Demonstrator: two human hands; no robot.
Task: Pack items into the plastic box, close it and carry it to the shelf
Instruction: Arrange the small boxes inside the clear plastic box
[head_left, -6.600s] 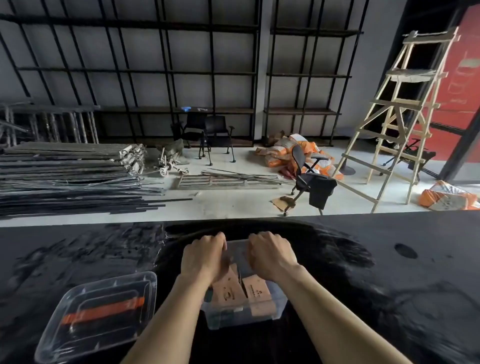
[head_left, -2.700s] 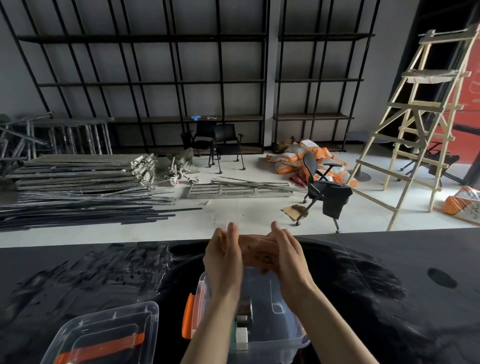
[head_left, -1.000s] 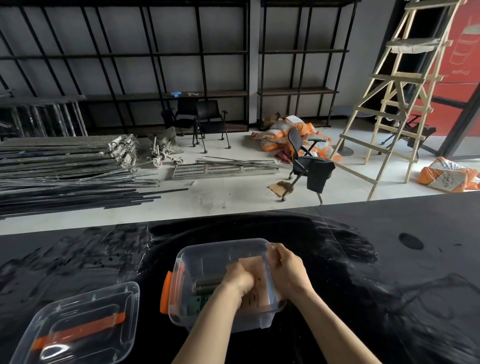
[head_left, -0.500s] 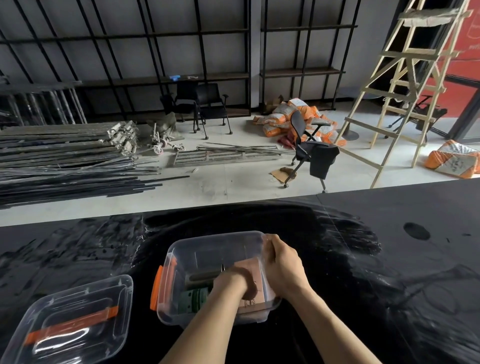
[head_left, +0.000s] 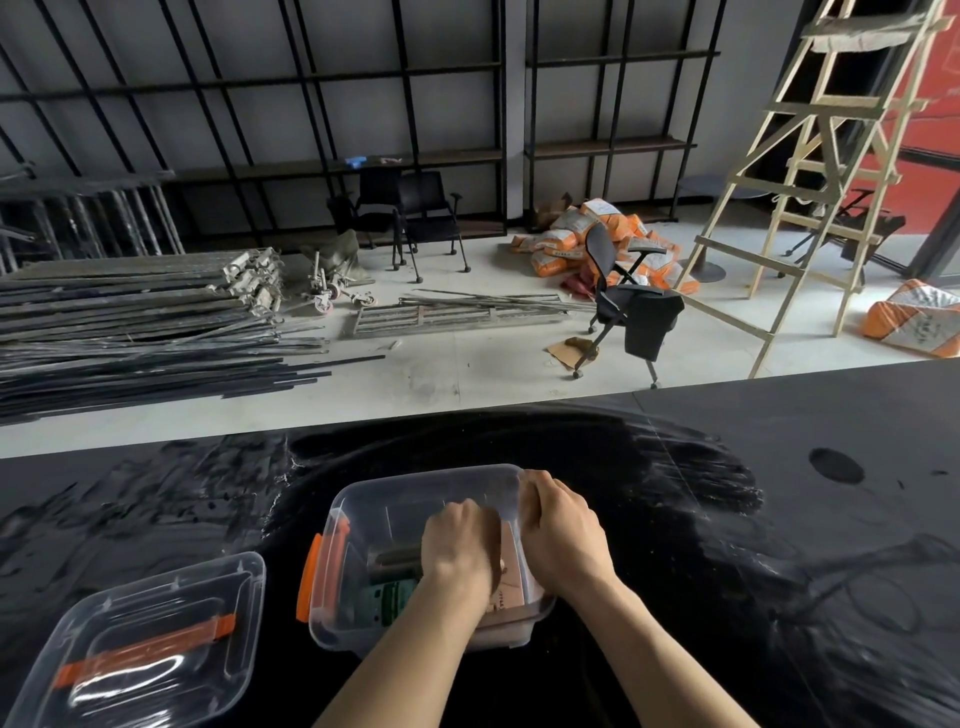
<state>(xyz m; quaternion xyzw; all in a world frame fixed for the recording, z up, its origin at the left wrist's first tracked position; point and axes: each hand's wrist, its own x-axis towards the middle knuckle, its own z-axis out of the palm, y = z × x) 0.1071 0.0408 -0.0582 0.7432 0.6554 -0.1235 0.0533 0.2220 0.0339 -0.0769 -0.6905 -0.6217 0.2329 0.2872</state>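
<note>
A clear plastic box (head_left: 358, 525) with an orange latch (head_left: 310, 582) stands open on the black table (head_left: 753, 545). My left hand (head_left: 454, 545) is inside it, closed on brown card packets (head_left: 511, 582) that stand against the right wall. My right hand (head_left: 563, 535) grips the box's right rim from outside. A green packet (head_left: 389, 603) and a dark roll (head_left: 395, 564) lie on the box floor to the left of my hand. The clear lid (head_left: 150, 644) with its orange handle lies apart on the table at the lower left.
Beyond the table's far edge are black wall shelves (head_left: 441, 156), a stack of metal bars (head_left: 130, 332) on the floor at left, an office chair (head_left: 628, 306), orange sacks (head_left: 571, 239) and a wooden ladder (head_left: 810, 156) at right.
Both hands brought the brown packets down from above the box into its right side. My right hand has shifted onto the rim while my left hand stays on the packets inside.
</note>
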